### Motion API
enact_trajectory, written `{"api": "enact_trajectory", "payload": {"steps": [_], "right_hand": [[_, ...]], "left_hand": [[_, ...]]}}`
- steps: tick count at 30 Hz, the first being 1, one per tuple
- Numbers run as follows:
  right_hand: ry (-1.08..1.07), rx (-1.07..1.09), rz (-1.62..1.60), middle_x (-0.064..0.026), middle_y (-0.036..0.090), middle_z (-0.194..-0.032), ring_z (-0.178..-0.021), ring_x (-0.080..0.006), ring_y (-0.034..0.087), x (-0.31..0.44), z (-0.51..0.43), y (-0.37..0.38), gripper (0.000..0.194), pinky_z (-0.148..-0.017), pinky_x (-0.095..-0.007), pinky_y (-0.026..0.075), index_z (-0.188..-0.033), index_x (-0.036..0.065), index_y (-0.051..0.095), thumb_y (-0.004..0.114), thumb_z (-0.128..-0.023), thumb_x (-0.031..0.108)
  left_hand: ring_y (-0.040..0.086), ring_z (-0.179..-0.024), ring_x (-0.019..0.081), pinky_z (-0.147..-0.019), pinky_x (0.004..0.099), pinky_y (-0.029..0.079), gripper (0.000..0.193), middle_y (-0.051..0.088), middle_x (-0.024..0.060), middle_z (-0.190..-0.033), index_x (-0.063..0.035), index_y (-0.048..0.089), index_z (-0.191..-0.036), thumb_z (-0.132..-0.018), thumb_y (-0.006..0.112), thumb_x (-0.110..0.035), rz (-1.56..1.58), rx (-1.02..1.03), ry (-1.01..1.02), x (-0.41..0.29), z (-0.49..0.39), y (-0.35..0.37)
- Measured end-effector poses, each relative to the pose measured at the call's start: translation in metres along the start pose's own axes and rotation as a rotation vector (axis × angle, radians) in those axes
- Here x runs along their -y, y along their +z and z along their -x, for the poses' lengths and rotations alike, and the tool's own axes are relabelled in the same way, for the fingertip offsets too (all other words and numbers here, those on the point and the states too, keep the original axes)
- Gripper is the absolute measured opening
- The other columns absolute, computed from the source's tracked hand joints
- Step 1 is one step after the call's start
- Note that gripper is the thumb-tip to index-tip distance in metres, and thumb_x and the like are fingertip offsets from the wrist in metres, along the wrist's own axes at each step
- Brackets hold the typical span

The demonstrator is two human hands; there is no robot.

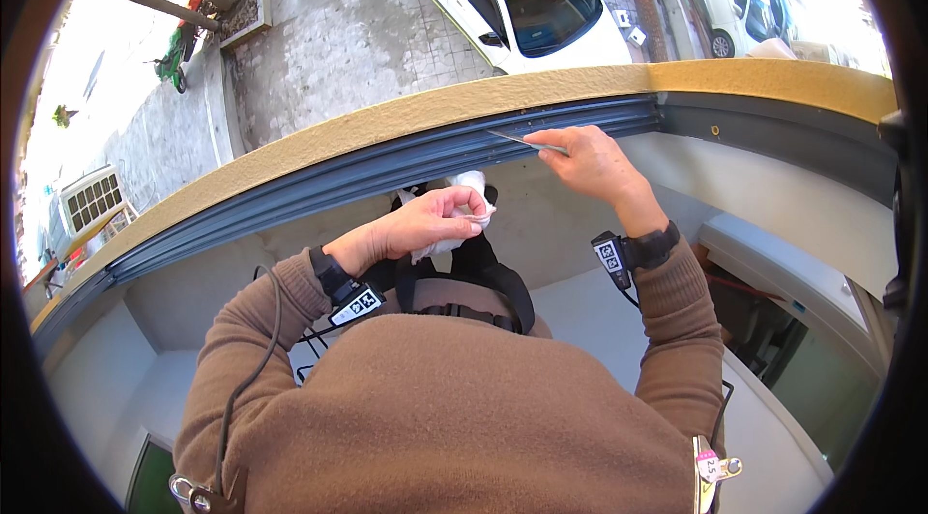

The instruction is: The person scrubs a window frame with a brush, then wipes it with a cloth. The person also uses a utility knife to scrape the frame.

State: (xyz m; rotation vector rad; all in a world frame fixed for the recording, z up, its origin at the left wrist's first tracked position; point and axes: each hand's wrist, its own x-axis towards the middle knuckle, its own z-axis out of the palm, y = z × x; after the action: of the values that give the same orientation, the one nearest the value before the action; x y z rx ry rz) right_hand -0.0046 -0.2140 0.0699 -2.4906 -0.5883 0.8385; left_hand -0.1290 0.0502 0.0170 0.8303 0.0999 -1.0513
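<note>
My right hand (591,160) grips a slim pointed tool (533,144), perhaps tweezers or a small blade. Its thin tip points left and lies over the grooves of the blue metal window track (406,155); whether it touches the metal I cannot tell. Lower and to the left, my left hand (435,218) pinches a white cloth (470,184), with folds bunched below and behind the fingers. The cloth hangs on my side of the track, above my legs. Dark specks of dirt show in the track near the right corner.
A yellow-tan outer ledge (464,101) runs beyond the track, with a drop to the paved yard outside. Parked below is a white car (536,7). An air-conditioner unit (93,201) stands at the left. Cables hang from the devices strapped to my wrists (355,302).
</note>
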Motion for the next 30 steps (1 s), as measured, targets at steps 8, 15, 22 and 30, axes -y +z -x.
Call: {"api": "enact_trajectory", "payload": {"steps": [8,15,22,30], "right_hand": [[0.087,-0.035,0.017,-0.0155,0.076,-0.099,-0.092,-0.0328,0.072,-0.018,0.006,-0.014,0.028,-0.085,-0.0403,0.056,-0.119,0.019,0.076,0.068,-0.093,0.020],[0.106,0.071,0.127,-0.0136,0.076,-0.101,-0.095,-0.0321,0.071,-0.018,-0.005,-0.016,0.028,-0.089,-0.0397,0.056,-0.117,0.019,0.077,0.067,-0.091,0.023],[0.141,0.051,0.197,-0.0142,0.076,-0.102,-0.096,-0.0325,0.071,-0.018,-0.005,-0.020,0.026,-0.089,-0.0410,0.056,-0.115,0.019,0.078,0.066,-0.091,0.022],[0.136,-0.002,0.193,-0.0152,0.075,-0.101,-0.098,-0.0336,0.071,-0.022,-0.004,-0.019,0.026,-0.090,-0.0413,0.056,-0.115,0.018,0.078,0.066,-0.092,0.021]], "left_hand": [[0.054,-0.093,0.0048,-0.086,0.0211,0.044,0.017,0.059,-0.0024,-0.103,-0.0103,0.057,-0.109,-0.096,0.067,-0.014,0.007,0.022,-0.016,0.011,0.005,-0.007],[0.055,-0.091,0.0040,-0.082,0.0210,0.044,0.019,0.060,-0.0030,-0.100,-0.0104,0.057,-0.111,-0.096,0.067,-0.014,-0.015,0.020,-0.030,0.023,0.011,0.006],[0.054,-0.091,0.0039,-0.082,0.0210,0.044,0.018,0.059,-0.0028,-0.100,-0.0103,0.057,-0.111,-0.096,0.066,-0.014,-0.016,0.005,-0.021,0.025,0.008,-0.003],[0.053,-0.090,0.0029,-0.081,0.0204,0.045,0.017,0.057,-0.0042,-0.100,-0.0110,0.056,-0.109,-0.097,0.067,-0.015,-0.002,-0.017,0.013,0.017,-0.004,0.003]]}}
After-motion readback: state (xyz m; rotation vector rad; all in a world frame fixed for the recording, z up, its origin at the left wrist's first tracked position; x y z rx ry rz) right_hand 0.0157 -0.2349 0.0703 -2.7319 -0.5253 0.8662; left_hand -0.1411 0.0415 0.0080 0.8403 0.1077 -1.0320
